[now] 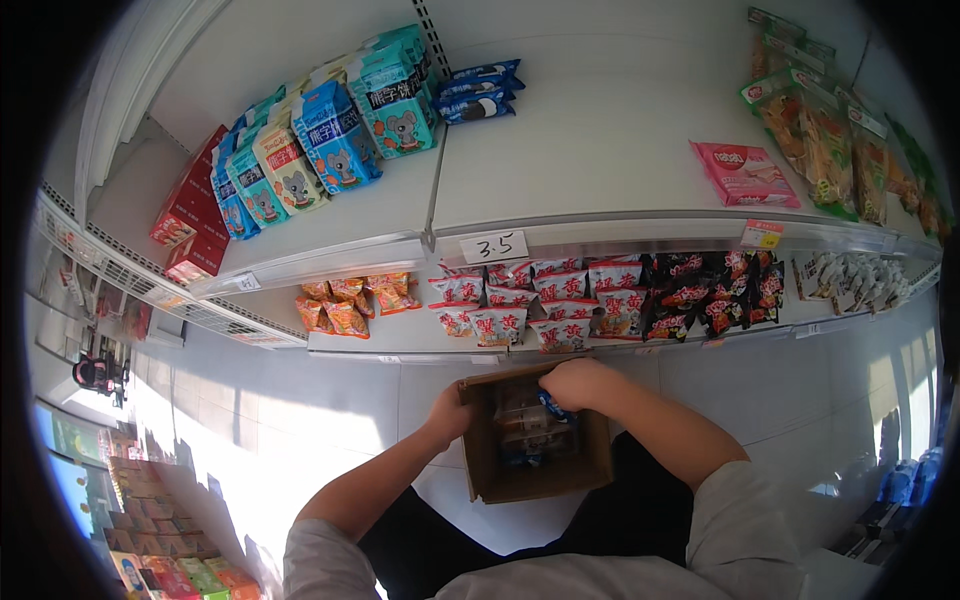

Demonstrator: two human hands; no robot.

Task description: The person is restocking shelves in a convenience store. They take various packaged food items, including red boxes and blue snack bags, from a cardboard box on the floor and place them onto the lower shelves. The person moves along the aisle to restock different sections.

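cardboard box (595, 455): left hand (453, 412) clamps its rim, apparently for steadiness, while right hand (580, 385) pinches a blue packet (552, 405), clear packs (522, 412) lying beneath that grip.

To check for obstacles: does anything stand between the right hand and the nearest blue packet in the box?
Nothing visible does: the right hand is over the open cardboard box, apparently touching the blue packet.
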